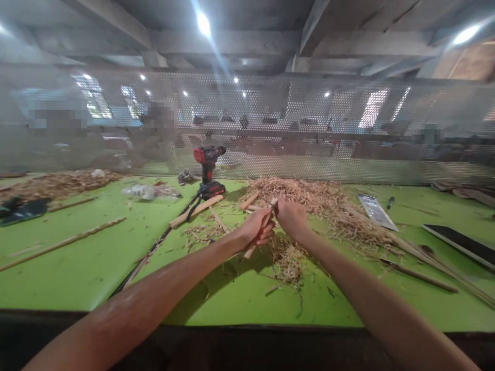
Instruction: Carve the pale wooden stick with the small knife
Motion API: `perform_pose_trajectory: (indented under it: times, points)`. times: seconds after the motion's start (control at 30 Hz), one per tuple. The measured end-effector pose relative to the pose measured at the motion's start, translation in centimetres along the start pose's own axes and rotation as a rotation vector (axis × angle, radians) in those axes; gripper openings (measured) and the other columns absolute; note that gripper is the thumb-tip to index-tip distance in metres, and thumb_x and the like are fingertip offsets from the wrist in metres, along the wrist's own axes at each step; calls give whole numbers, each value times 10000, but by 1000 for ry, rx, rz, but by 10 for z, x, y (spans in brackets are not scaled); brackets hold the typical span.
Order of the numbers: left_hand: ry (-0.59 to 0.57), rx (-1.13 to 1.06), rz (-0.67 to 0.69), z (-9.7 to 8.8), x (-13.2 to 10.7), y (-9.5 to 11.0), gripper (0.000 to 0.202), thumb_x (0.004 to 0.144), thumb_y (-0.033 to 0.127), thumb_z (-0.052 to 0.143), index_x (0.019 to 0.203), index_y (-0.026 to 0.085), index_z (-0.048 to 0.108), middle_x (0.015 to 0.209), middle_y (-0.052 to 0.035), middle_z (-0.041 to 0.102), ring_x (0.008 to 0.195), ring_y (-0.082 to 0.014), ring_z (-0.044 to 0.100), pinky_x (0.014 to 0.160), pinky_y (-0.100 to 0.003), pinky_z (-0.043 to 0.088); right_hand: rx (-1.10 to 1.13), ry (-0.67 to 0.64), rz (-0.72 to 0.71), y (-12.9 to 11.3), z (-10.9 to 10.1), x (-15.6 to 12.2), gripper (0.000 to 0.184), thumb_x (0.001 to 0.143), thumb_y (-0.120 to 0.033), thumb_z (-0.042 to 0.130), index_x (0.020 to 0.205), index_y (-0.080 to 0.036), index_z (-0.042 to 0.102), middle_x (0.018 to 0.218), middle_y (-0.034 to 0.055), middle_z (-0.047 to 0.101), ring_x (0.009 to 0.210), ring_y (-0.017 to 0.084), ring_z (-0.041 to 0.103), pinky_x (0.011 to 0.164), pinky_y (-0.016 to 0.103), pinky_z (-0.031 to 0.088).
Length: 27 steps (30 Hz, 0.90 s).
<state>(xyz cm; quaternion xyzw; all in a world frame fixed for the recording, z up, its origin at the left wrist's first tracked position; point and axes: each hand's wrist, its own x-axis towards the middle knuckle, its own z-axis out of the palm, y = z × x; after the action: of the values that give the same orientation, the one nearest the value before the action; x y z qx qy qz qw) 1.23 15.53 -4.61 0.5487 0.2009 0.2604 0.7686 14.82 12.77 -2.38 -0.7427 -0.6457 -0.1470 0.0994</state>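
My left hand [256, 229] is wrapped round a short pale wooden strip [249, 253], which slants up through the fist with its lower end sticking out below. Close against its upper end, my right hand [291, 217] is closed with the fingers curled. A small thing seems pinched there, too hidden to name. Beneath and between the hands lies a heap of curly wood shavings [290, 263] on the green tabletop [240, 304]. More wooden pieces, among them a flat strip [198, 211], lie just beyond my left hand.
A red and black cordless drill [209, 172] stands upright behind the hands. A large shavings pile [301, 193] is before the perforated screen [263, 113]. On the right lie a wooden-handled tool [421, 276], a silvery packet [376, 211] and a dark tablet-like slab [464, 245]. A long stick [73, 238] lies left.
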Motion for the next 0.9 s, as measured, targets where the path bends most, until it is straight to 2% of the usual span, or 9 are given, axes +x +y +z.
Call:
perform_pose_trajectory:
  times: [0.33, 0.53, 0.67, 0.77, 0.9]
  points:
    - [9, -38, 22, 7, -3, 4, 440, 940, 478, 439, 597, 222, 339, 484, 39, 235, 408, -71, 159, 375, -225, 112, -10, -12, 10, -5, 3, -4, 323, 977, -149, 343, 1049, -157, 658, 966, 132, 737, 910, 226, 691, 709, 278, 412]
    - [22, -10, 24, 13, -7, 7, 355, 968, 380, 394, 654, 224, 337, 472, 61, 258, 382, -68, 193, 361, -198, 141, -41, 11, 40, -1, 2, -5, 314, 991, -166, 328, 1036, -154, 639, 952, 142, 734, 890, 221, 690, 695, 271, 403]
    - [65, 42, 78, 14, -6, 5, 301, 993, 352, 420, 731, 229, 341, 468, 83, 304, 363, -51, 217, 359, -173, 156, -49, 38, 56, 1, -2, -5, 304, 1017, -235, 338, 1094, -144, 617, 932, 139, 735, 879, 230, 695, 671, 275, 381]
    - [78, 58, 105, 14, -5, 4, 265, 1005, 338, 426, 774, 229, 355, 477, 83, 320, 362, -44, 239, 365, -171, 159, -49, 44, 61, 1, -5, -4, 352, 1034, -258, 284, 1104, -162, 616, 925, 120, 740, 876, 240, 701, 660, 281, 375]
    - [56, 53, 106, 16, -8, 6, 246, 1016, 313, 408, 792, 230, 349, 487, 86, 319, 374, -46, 235, 371, -166, 166, -46, 48, 69, 2, -5, -3, 436, 1045, -294, 211, 1125, -161, 619, 940, 139, 738, 899, 253, 697, 688, 292, 397]
